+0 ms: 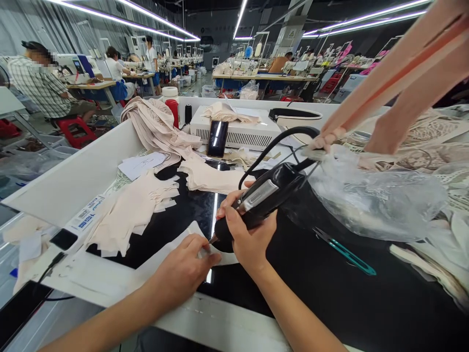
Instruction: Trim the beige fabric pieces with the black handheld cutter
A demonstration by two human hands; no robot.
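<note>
My right hand (246, 233) grips a black and silver handheld cutting tool (264, 195) like a pen, its tip down on a pale fabric piece (172, 254) lying on the black glass tabletop (330, 288). A black cord (271, 146) loops up from the tool's back end. My left hand (183, 270) rests on the fabric beside the tip, fingers curled and pressing it flat.
Stacks of beige fabric pieces (128, 210) lie left and behind. A phone (217, 138) leans on a white box (238, 132). A clear plastic bag (370, 195), teal tweezers (346, 253) and lace fabric (432, 146) lie right. Another person's arm (395, 83) reaches in at top right. Workers sit at far sewing tables.
</note>
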